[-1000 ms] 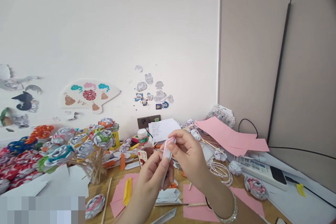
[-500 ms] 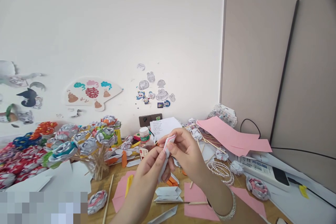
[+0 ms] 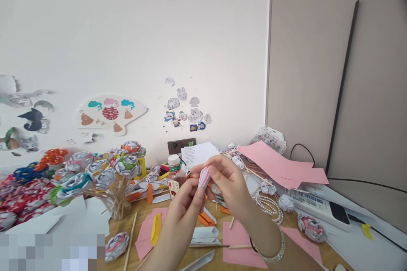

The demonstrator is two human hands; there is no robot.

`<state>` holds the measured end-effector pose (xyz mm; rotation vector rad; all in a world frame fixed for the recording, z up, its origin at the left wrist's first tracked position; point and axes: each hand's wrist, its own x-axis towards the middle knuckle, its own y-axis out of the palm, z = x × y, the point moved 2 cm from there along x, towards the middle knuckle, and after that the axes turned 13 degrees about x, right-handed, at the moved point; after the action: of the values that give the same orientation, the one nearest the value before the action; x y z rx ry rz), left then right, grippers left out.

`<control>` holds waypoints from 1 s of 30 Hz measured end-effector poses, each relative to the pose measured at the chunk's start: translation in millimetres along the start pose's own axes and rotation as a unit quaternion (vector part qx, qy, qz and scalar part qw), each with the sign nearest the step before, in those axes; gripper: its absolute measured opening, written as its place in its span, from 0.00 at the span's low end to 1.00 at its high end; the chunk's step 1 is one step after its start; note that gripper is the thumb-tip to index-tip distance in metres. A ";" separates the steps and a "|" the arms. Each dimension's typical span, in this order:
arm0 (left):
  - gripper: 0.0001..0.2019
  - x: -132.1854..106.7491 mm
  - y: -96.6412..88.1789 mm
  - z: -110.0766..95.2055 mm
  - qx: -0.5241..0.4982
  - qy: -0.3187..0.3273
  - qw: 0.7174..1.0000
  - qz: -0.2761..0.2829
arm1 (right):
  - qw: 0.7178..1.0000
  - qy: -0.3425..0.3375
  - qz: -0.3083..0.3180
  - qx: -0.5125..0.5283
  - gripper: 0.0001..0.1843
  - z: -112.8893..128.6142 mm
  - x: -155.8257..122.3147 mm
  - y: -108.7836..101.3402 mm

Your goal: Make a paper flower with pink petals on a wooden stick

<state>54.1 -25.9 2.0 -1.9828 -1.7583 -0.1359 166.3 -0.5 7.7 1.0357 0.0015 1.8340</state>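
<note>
Nearest me, a flat pink paper sheet (image 3: 237,258) lies on the brown wooden counter (image 3: 122,225). Above the counter, my left hand (image 3: 184,205) and right hand (image 3: 227,182) pinch a small pink-and-white folded paper piece (image 3: 204,178) between them. Farther off I see multicoloured paper flowers (image 3: 106,178) on wooden sticks, then a white-capped bottle (image 3: 174,161). Behind stands a white wall (image 3: 190,21), bordered rightward by a grey-beige panel (image 3: 302,72).

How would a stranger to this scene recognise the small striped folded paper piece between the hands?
Find the brown wooden table before the white wall. Above it, the bare left hand and bare right hand hold one small folded pink-and-white paper piece between their fingers. Unlike the folded white paper pieces lying on the table, it is held up and shows pink stripes.
</note>
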 end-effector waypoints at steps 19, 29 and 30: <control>0.19 -5.3 0.8 4.1 -0.071 -0.085 0.992 0.060 | 0.992 0.091 0.062 0.057 0.18 -3.5 0.3 2.6; 0.21 -8.2 -6.2 11.5 -0.103 -0.125 0.987 0.005 | 0.995 0.097 0.032 0.007 0.20 -11.5 -7.6 3.1; 0.22 -8.3 -6.2 11.1 -0.107 -0.126 0.986 0.010 | 0.995 0.092 0.039 -0.002 0.20 -10.8 -7.6 3.6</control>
<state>44.1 -28.5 -9.1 -2.2533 -1.9492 -0.0725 157.8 -3.4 -2.6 0.8709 0.0689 1.9941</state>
